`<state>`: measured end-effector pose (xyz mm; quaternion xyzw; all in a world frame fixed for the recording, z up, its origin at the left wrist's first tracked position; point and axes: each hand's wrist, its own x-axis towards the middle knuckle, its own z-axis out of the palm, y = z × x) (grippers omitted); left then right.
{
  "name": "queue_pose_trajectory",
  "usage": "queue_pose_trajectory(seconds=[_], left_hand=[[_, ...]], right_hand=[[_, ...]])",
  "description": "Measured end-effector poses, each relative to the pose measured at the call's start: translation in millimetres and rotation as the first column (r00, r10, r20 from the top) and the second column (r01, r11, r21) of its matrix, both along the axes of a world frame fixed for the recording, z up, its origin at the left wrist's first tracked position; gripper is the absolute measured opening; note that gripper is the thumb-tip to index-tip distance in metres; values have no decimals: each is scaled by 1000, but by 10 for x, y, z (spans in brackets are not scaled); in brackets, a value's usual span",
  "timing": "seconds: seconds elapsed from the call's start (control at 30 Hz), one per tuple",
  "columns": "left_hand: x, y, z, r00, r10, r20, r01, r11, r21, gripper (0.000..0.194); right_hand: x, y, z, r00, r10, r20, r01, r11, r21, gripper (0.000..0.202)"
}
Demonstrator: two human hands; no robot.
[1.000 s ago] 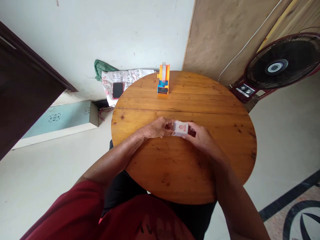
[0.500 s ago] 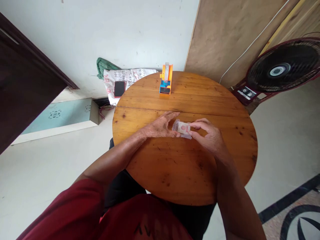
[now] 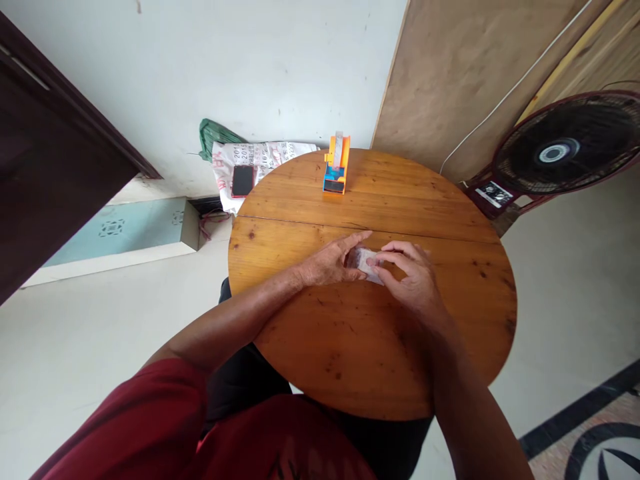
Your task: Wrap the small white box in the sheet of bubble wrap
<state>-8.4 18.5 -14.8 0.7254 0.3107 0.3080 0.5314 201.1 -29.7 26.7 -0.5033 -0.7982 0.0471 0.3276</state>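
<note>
Evidently, handling of the small packet was the step in hand. At the far left, a dark brown door (image 3: 60, 153) stood beyond a pale blue-green box with a patterned top (image 3: 110, 230). Next came a crumpled green plastic bag (image 3: 220, 133), then a black phone with a red edge (image 3: 243, 181) lying on white printed sheeting (image 3: 270, 155), just beside the left far rim of the round, varnished wooden table (image 3: 350, 353).

Near the table's middle, the left hand (image 3: 327, 263) was partly open, thumb and fingers spread around the left end of a small whitish packet in clear film (image 3: 363, 260); whether they pressed on it could not be told. Beyond, near the far rim, stood an orange and blue plastic tape dispenser (image 3: 336, 167), apart from both hands. At the packet's right end, the right hand (image 3: 415, 277) had thumb and forefinger nearly together; whether they pinched the film could not be told.

Any further work on the loose-looking film probably called for a steady left hand and a light fingertip touch. At the far right was a round, dark red fan (image 3: 555, 150).
</note>
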Motion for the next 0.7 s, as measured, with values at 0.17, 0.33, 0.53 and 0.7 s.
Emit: queue_pose_trajectory(seconds=[0.17,0.33,0.53,0.7], left_hand=[[-2,-7,36,1000,-27,-13,26,998,-53,94],[-9,-20,45,999,16,-46,-13,998,69,97],[-17,-67,147,968,154,-200,-119,977,177,82],[49,-113,76,984,125,-127,-109,986,126,83]], right_hand=[[-7,3,4,999,-24,39,23,999,24,17],[-6,0,-2,999,-33,33,31,998,56,20],[-40,16,-38,999,-41,-31,42,998,52,19],[-62,0,-14,988,-30,-153,30,1000,-3,16]])
